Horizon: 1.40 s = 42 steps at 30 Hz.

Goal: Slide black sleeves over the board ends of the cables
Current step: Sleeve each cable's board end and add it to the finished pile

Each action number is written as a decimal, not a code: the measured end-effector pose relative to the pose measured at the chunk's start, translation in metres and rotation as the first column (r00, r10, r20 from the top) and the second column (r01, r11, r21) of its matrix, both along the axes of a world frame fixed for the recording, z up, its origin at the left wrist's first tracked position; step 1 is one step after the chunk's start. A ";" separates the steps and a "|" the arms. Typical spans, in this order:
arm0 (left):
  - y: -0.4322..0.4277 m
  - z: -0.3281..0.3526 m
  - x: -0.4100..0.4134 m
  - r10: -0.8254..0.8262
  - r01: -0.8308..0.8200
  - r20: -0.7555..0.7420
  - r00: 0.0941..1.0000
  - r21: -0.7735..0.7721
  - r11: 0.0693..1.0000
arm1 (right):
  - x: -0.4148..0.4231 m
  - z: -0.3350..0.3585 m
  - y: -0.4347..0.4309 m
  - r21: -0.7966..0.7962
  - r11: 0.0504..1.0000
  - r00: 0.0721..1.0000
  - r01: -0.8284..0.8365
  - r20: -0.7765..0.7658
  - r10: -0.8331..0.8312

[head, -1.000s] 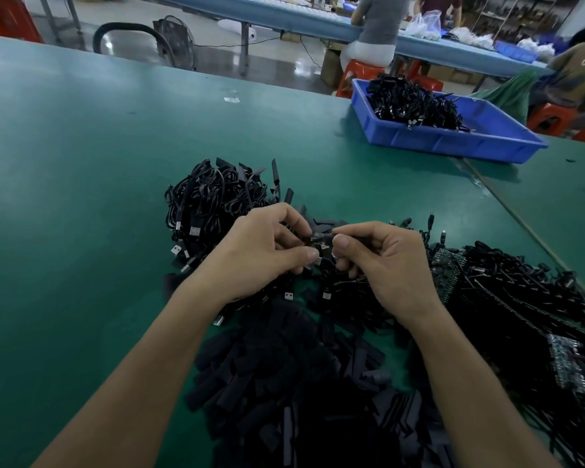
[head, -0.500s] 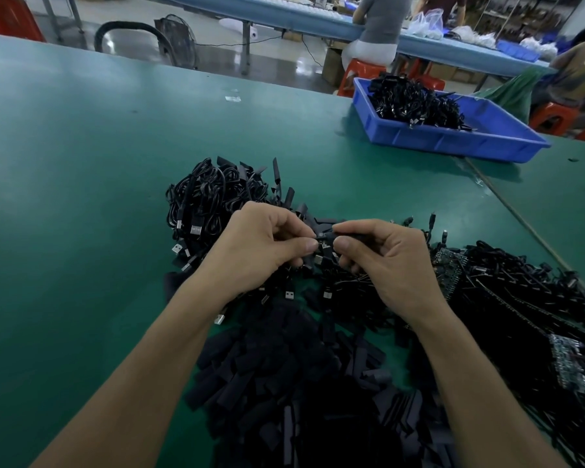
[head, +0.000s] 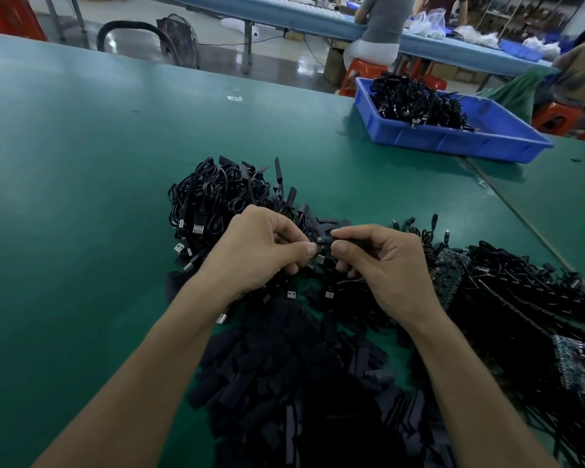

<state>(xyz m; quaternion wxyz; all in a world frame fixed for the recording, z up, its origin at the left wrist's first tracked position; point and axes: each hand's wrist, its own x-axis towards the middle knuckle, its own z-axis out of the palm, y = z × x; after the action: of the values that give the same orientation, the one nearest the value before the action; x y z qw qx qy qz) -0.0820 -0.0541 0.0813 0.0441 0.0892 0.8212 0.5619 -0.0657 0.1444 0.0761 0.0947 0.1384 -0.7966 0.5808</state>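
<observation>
Black loose sleeves lie heaped nearest you at six o'clock on the green table. Your two bare forearms reach out over the heap.

Just past it, at the centre of the view, your hands meet with the thumbs almost touching. Your left hand has its fingers curled, and its thumb and forefinger pinch the small board end of one cable. Your right hand is curled too. It pinches a single black sleeve that lies along the forefinger, its mouth turned toward the board end. The two parts look to be just touching, but it is too small to tell whether the sleeve has started over the board.

At three o'clock, beside your right wrist, sprawls a wide pile of unsleeved cables, with green circuit boards showing bare among them.

At eleven o'clock from your hands sits a bundle of coiled cables, with silver USB plugs along its near edge and black sleeves standing up along its far edge. These are probably finished pieces.

Farther off, at one o'clock, a blue plastic tray holds more black cables. Beyond the table edge, people sit on red stools at another bench.

Judging by the piles, some of the job is done, but the bare-board pile is large, so much remains. The piece in your hands appears to be at the point of joining.
</observation>
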 end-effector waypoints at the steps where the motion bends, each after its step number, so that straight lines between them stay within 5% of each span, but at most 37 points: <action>1: 0.000 0.001 0.000 -0.007 0.007 0.005 1.000 0.008 1.000 | -0.001 0.001 0.000 0.001 1.000 1.000 0.000 0.004 0.000; 18: 0.003 0.005 0.003 -0.047 0.039 0.065 0.997 0.118 0.992 | 0.000 -0.001 0.007 -0.019 0.998 0.999 -0.053 -0.012 0.053; 32: 0.003 0.006 0.003 -0.037 0.031 0.071 0.997 0.084 0.996 | 0.005 -0.008 -0.002 -0.186 0.983 0.999 -0.003 0.032 0.009; 42: 0.002 0.008 0.004 -0.025 0.020 0.072 0.997 0.081 0.997 | 0.004 -0.001 0.000 -0.101 0.994 0.999 -0.036 0.011 0.037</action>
<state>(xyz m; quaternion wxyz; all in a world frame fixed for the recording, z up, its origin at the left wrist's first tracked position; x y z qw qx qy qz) -0.0780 -0.0526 0.0895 0.0769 0.0794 0.7948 0.5967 -0.0619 0.1448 0.0748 0.0860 0.1444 -0.7643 0.6226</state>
